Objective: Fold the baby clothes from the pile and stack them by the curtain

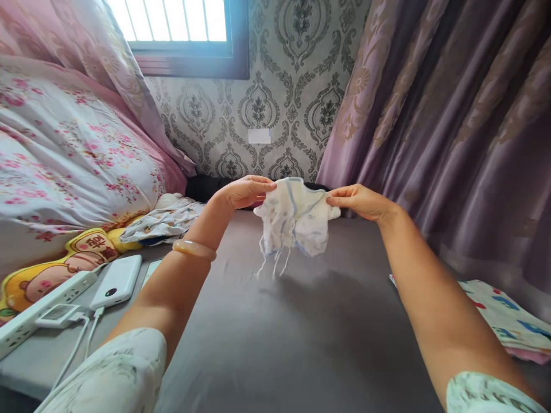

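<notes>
A small white baby wrap top [301,223] with pale blue trim hangs spread out above the grey sheet [275,338]. Its crossed neckline faces me, and several thin ties dangle from its lower edge. My left hand [249,191] pinches one shoulder between thumb and fingers. At the opposite shoulder, my right hand [359,201] grips the cloth the same way. Both arms are stretched forward, and the top's hem appears to hang clear of the sheet. A pale bangle [194,250] circles my left wrist.
Left of my arm lie a power strip [47,307] with a plugged-in charger, a white power bank [117,281], a yellow cartoon cushion [55,267] and crumpled cloth [166,218]. Folded printed fabric [508,315] rests at the right. Purple curtains [447,132] hang beyond it.
</notes>
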`<state>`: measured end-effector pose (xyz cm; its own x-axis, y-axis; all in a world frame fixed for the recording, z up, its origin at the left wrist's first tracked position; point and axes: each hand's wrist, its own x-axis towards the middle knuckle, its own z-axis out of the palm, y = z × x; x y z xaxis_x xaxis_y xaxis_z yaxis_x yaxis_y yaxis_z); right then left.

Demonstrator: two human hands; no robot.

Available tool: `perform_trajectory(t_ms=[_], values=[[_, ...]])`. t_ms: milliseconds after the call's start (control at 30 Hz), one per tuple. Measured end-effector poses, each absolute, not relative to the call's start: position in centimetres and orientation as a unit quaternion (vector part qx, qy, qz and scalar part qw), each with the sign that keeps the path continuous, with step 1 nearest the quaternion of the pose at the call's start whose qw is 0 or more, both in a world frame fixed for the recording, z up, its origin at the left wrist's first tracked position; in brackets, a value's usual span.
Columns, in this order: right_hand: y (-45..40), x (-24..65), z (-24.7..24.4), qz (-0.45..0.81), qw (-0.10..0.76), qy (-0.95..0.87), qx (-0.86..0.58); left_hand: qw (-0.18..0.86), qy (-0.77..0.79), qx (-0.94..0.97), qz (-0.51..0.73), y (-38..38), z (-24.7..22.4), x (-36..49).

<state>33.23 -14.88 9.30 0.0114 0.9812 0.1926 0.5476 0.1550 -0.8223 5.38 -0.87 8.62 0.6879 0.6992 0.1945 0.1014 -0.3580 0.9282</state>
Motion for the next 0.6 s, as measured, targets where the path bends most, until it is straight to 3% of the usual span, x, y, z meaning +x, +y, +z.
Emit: perform_trajectory(t_ms=[433, 600], values=[[-11.8, 34.1, 6.2, 0.102, 0.479, -0.623, -0.611, 0.494, 0.263, 0.724, 0.404, 0.5, 5.4, 6.3], [-10.8, 33.9, 4.9, -0.047, 0.445, -0.594, -0.669, 0.393, 0.324, 0.735, 0.448, 0.5, 4.6, 7.6]])
